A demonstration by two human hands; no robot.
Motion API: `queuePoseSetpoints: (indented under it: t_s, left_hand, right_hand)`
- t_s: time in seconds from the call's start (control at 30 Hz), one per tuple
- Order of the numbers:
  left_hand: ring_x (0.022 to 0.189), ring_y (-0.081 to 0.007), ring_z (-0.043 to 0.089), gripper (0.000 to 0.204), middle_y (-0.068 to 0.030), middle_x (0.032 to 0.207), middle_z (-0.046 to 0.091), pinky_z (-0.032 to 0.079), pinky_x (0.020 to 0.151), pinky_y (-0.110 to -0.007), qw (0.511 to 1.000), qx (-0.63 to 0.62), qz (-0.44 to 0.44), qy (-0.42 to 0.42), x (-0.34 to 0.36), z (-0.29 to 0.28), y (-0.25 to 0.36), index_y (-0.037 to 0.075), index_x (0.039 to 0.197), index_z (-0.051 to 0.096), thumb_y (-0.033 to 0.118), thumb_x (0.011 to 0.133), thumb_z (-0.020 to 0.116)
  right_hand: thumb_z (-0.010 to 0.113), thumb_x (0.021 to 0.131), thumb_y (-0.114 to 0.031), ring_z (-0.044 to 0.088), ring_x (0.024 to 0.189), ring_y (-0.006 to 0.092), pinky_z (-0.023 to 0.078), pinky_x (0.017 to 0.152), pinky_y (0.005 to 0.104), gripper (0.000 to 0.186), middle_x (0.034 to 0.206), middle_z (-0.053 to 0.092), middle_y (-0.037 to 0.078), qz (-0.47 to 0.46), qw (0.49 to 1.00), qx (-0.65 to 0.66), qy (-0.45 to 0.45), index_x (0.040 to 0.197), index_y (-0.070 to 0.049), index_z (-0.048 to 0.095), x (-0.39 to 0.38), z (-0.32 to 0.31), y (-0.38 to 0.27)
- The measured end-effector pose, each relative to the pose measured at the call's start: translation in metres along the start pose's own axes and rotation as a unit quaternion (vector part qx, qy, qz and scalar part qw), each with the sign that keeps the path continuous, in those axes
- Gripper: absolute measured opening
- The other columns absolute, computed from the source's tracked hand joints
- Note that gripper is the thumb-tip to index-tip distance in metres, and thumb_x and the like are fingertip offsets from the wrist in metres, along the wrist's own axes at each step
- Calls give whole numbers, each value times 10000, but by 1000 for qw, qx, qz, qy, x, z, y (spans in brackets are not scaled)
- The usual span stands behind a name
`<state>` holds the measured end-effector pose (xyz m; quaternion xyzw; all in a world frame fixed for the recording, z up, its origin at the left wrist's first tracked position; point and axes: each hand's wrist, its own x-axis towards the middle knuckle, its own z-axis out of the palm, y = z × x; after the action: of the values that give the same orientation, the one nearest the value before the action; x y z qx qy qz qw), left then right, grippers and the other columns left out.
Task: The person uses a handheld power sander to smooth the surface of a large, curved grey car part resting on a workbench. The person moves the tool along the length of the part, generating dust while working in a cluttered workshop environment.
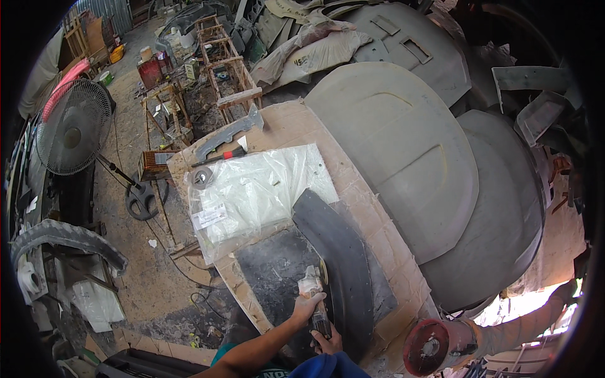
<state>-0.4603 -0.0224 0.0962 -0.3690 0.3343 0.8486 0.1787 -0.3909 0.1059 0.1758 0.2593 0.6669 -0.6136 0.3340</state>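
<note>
My left hand is wrapped round the front of an angle grinder, just behind its pale, dusty head. Lower down, my right hand grips the dark rear body of the same tool. The grinder's disc stands on edge at the inner edge of a curved black panel; whether it touches cannot be made out. That panel, shaped like a fender, lies on a dark, dusty sheet on the cardboard-covered table.
Beyond the panel lies a plastic-wrapped white bundle, with a tape roll and red-black brush. Large grey panels crowd the right. A red-rimmed blower stands at lower right, a fan at left. Cables cross the floor.
</note>
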Motion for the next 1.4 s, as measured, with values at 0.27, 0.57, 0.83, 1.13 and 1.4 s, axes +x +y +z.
queuePoseSetpoints:
  t_s: [0.27, 0.57, 0.83, 1.13, 1.4]
  left_hand:
    - [618, -179, 647, 190, -54, 760, 645, 538, 570, -338, 1000, -1, 13, 23, 10, 1, 7, 35, 952, 648, 178, 874, 747]
    - [616, -189, 640, 214, -60, 764, 630, 539, 567, -345, 999, 7, 36, 27, 13, 2, -8, 34, 994, 632, 175, 878, 744]
    - [618, -198, 655, 219, -64, 750, 634, 547, 564, -355, 997, -55, 54, 32, 20, 0, 22, 38, 995, 633, 178, 872, 748]
    - [744, -234, 683, 285, -95, 860, 653, 590, 673, -387, 980, -188, 66, -3, 16, -19, 34, 81, 1117, 557, 177, 899, 714]
    - [775, -250, 675, 240, -107, 862, 652, 596, 738, -406, 974, -198, 30, -105, 2, -56, 34, 81, 1073, 539, 198, 907, 668]
  right_hand:
    - [735, 893, -120, 590, 565, 111, 397, 431, 246, 438, 783, 641, 58, -11, 1000, -8, -14, 1297, -46, 582, 14, 1, -8]
    - [694, 912, -87, 630, 624, 134, 407, 421, 250, 386, 914, 672, 73, -5, 999, -1, -33, 1274, -28, 571, 6, -8, -11]
    - [745, 894, -117, 611, 610, 107, 410, 427, 244, 439, 860, 655, 52, -39, 996, -28, -78, 1289, -20, 583, 29, 1, -34]
    - [809, 856, -222, 590, 593, 85, 448, 462, 251, 772, 808, 664, 44, -108, 968, -175, -145, 1516, -62, 442, 52, -2, -48]
    - [762, 920, -255, 654, 817, 136, 544, 685, 267, 721, 1033, 708, 100, -257, 940, -151, -163, 1528, -61, 426, 50, -19, -1]
